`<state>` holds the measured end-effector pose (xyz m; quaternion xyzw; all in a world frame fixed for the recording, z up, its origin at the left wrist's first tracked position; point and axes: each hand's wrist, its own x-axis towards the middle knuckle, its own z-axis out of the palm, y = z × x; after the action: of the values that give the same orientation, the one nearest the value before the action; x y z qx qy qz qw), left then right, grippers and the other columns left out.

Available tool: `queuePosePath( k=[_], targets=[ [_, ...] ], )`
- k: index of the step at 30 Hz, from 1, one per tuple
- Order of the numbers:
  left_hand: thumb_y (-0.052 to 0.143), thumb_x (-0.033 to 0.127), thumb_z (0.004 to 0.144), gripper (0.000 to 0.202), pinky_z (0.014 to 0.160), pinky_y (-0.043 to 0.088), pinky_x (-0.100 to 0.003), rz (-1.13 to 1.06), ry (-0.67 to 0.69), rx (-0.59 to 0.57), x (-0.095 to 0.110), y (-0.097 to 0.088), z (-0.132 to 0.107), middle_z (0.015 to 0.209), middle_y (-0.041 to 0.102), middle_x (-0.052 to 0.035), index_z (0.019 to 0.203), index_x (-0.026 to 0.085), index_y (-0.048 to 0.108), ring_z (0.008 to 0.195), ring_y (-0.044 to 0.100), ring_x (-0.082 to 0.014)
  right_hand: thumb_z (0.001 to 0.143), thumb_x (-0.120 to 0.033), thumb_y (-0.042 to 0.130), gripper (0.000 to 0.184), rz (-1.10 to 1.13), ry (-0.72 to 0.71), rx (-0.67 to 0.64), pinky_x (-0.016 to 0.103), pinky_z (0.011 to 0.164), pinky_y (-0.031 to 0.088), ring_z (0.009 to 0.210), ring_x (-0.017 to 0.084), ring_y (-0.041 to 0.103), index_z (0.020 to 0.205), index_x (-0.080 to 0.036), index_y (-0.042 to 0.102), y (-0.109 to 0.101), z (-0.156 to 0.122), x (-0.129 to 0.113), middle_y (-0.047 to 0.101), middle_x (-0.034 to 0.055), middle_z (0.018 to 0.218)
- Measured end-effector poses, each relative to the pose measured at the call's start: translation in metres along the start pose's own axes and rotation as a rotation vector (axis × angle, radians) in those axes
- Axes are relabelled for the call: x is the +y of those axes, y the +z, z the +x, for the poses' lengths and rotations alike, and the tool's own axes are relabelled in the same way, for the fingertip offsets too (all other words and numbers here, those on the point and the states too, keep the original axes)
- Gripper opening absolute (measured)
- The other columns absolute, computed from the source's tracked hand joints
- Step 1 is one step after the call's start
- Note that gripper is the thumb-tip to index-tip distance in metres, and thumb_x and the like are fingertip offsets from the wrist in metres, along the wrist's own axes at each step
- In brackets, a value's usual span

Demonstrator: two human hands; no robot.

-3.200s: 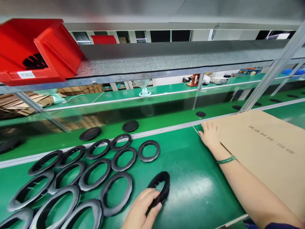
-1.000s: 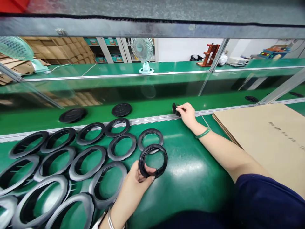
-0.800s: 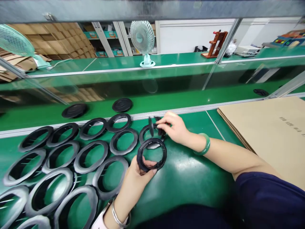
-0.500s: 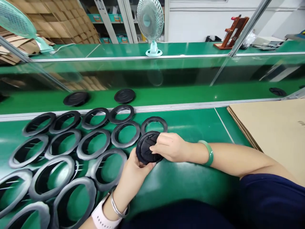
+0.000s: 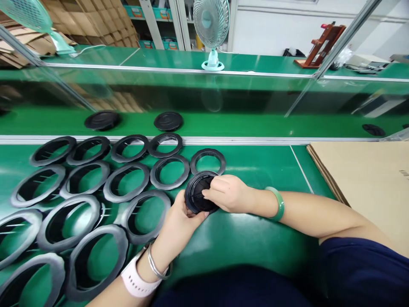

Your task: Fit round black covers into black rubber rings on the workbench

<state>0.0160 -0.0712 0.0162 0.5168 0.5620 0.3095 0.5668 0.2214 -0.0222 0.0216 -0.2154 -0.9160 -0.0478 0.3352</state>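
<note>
My left hand [image 5: 180,221] grips the lower left edge of a black ring [image 5: 197,194] held just above the green table [image 5: 255,238]. A black round disc sits inside that ring, and my right hand [image 5: 227,194] presses on it from the right with curled fingers. Several more black rings [image 5: 128,182] lie in rows on the table to the left of both hands. The nearest loose ring [image 5: 208,161] lies just behind the held one.
Two black discs [image 5: 168,121] [image 5: 102,120] lie on the green conveyor belt behind a metal rail [image 5: 243,141]. A flat cardboard sheet [image 5: 370,179] covers the table at the right. A small fan [image 5: 211,25] stands on the far bench.
My right hand reached to the belt, took a black disc, and brought it back onto the ring in my left hand. The view has tilted down.
</note>
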Motion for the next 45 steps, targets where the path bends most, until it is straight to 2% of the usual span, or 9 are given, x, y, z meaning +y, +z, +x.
queuePosePath(
  k=[11,14,17,25,31,34,38,41,45],
  targets=[
    [0.081,0.031,0.071,0.063,0.085,0.059,-0.039,-0.014,-0.002,-0.012,-0.002,0.002,-0.001,0.113,0.068,-0.0055,0.122,0.022,0.046,0.101,0.069,-0.0251,0.106,-0.024,0.045,0.027,0.081,0.144,-0.188,0.033,0.066,0.042,0.073,0.021,0.047,0.093,-0.013,0.065,-0.002,-0.001,-0.002,0.051,0.0067,0.082],
    [0.081,0.029,0.070,0.064,0.084,0.059,-0.036,-0.016,0.002,-0.001,0.000,0.002,-0.001,0.114,0.068,-0.0049,0.123,0.022,0.046,0.100,0.069,-0.0240,0.102,-0.019,0.053,0.014,0.035,0.154,-0.268,0.033,0.070,0.045,0.077,0.021,0.049,0.106,-0.012,0.064,-0.004,0.001,-0.005,0.053,0.0073,0.086],
    [0.082,0.028,0.069,0.062,0.082,0.059,-0.034,-0.024,-0.006,0.006,0.002,0.004,-0.002,0.110,0.068,-0.0031,0.121,0.022,0.047,0.098,0.070,-0.0224,0.101,-0.015,0.052,0.025,-0.009,0.154,-0.300,0.034,0.075,0.048,0.082,0.022,0.051,0.124,-0.007,0.057,-0.004,0.004,-0.009,0.055,0.0096,0.091],
    [0.078,0.027,0.070,0.060,0.081,0.059,-0.035,-0.042,-0.003,-0.009,0.004,0.005,-0.002,0.107,0.067,-0.0032,0.120,0.021,0.046,0.095,0.070,-0.0227,0.103,-0.010,0.042,0.028,0.059,0.027,-0.249,0.035,0.074,0.048,0.081,0.023,0.049,0.125,-0.001,0.057,-0.003,0.003,-0.001,0.056,0.0109,0.093],
    [0.080,0.029,0.070,0.061,0.081,0.059,-0.037,-0.014,0.010,-0.008,-0.002,0.004,-0.001,0.108,0.069,-0.0047,0.120,0.022,0.046,0.097,0.070,-0.0248,0.099,-0.011,0.049,0.024,0.016,0.080,-0.361,0.037,0.075,0.048,0.085,0.025,0.049,0.118,-0.001,0.060,-0.006,0.012,-0.010,0.056,0.0132,0.095],
    [0.081,0.029,0.070,0.061,0.079,0.059,-0.035,-0.043,0.031,0.009,-0.001,0.005,-0.001,0.106,0.069,-0.0042,0.119,0.021,0.046,0.095,0.070,-0.0240,0.100,-0.012,0.044,0.025,0.051,0.079,-0.207,0.041,0.079,0.048,0.093,0.027,0.050,0.117,-0.006,0.060,-0.012,0.011,-0.012,0.057,0.0144,0.102],
    [0.082,0.028,0.068,0.063,0.086,0.058,-0.036,-0.196,0.063,0.031,0.004,0.007,0.000,0.110,0.067,-0.0046,0.119,0.020,0.046,0.101,0.069,-0.0232,0.105,-0.023,0.048,0.031,0.189,0.326,0.119,0.047,0.096,0.044,0.110,0.029,0.049,0.134,-0.012,0.054,-0.016,0.008,-0.005,0.054,0.0153,0.120],
    [0.083,0.026,0.068,0.073,0.094,0.057,-0.038,-0.262,0.070,0.029,0.002,0.008,0.001,0.124,0.063,-0.0077,0.127,0.022,0.041,0.110,0.066,-0.0238,0.103,-0.026,0.057,0.033,0.379,0.634,0.062,0.045,0.096,0.045,0.108,0.027,0.052,0.134,-0.016,0.054,-0.012,0.006,0.001,0.056,0.0120,0.117],
    [0.085,0.025,0.068,0.089,0.092,0.058,-0.040,-0.262,0.034,-0.080,-0.003,0.009,-0.002,0.141,0.052,-0.0118,0.138,0.026,0.030,0.117,0.063,-0.0269,0.100,-0.014,0.058,0.012,0.540,0.766,0.017,0.038,0.093,0.044,0.102,0.022,0.054,0.112,-0.016,0.061,-0.003,0.004,0.000,0.057,0.0059,0.106]
  ],
)
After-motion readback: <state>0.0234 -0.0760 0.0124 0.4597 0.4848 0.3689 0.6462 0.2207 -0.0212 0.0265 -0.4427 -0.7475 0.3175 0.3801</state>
